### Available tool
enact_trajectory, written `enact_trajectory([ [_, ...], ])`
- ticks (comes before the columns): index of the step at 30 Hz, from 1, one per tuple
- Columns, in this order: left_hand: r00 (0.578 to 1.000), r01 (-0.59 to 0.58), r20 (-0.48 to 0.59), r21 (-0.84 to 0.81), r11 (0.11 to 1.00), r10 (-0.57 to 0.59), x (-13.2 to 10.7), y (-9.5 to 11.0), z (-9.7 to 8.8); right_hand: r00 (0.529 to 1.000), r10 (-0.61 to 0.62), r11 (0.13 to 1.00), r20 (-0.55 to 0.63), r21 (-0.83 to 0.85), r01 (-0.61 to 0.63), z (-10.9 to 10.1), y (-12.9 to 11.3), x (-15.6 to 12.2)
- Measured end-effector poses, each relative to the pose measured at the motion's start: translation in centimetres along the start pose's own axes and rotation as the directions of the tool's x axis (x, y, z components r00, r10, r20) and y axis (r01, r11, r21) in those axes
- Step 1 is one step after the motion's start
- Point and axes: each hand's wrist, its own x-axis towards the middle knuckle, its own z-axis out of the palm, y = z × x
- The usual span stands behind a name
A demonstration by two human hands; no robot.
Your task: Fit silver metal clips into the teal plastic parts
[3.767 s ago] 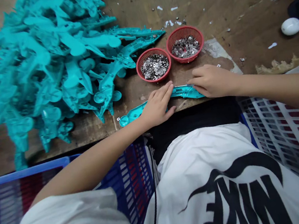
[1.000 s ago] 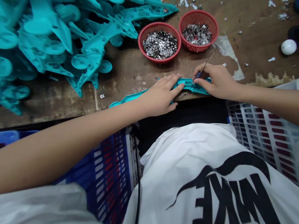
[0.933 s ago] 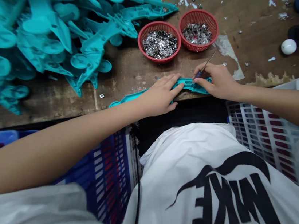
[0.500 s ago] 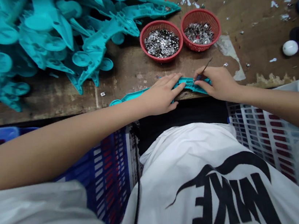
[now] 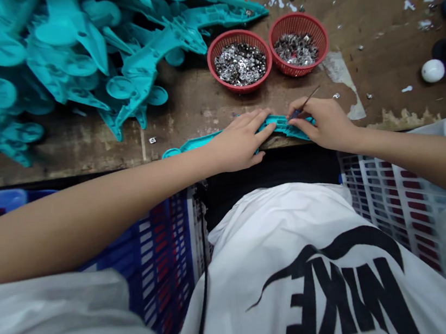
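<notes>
A long, narrow teal plastic part point(image 5: 203, 141) lies along the table's near edge, its ribbed inner side up. My left hand point(image 5: 240, 140) is laid across its middle, fingers stretched over the top and thumb at the near edge, holding it. Toward the part's right end, my right hand point(image 5: 322, 124) pinches a thin tool point(image 5: 310, 96). One slim end of that tool sticks up past the fingers; the other points down at the part. Fingers hide its working tip, so its exact kind is unclear.
Two red plastic baskets point(image 5: 243, 85) of small shiny metal pieces stand just beyond my hands. A large heap of teal plastic parts point(image 5: 65, 62) covers the table's left. Small white pieces point(image 5: 409, 4) are scattered at right, near a white ball point(image 5: 433, 71). Crates point(image 5: 164, 251) flank my lap.
The right hand and the thin tool have shifted very slightly, the tool's upper end tipping a little to the right. The left hand and the teal part have stayed in place.
</notes>
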Motion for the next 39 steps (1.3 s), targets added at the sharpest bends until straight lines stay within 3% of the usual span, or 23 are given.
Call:
enact_trajectory([
  [14,1.000,-0.019,-0.006,0.017,1.000,0.020,-0.2,-0.4,0.3,1.000,-0.003,0.996,0.016,-0.092,0.004,0.1,0.4,0.1],
  [27,0.999,0.000,0.034,0.020,1.000,-0.001,-0.1,0.0,-0.2,0.999,0.041,0.999,-0.030,0.034,-0.040,0.4,1.1,0.3],
  [39,1.000,0.001,0.023,-0.007,1.000,-0.001,-0.1,-0.3,0.1,0.997,0.081,0.993,0.001,0.083,-0.081,-0.4,1.1,0.5],
])
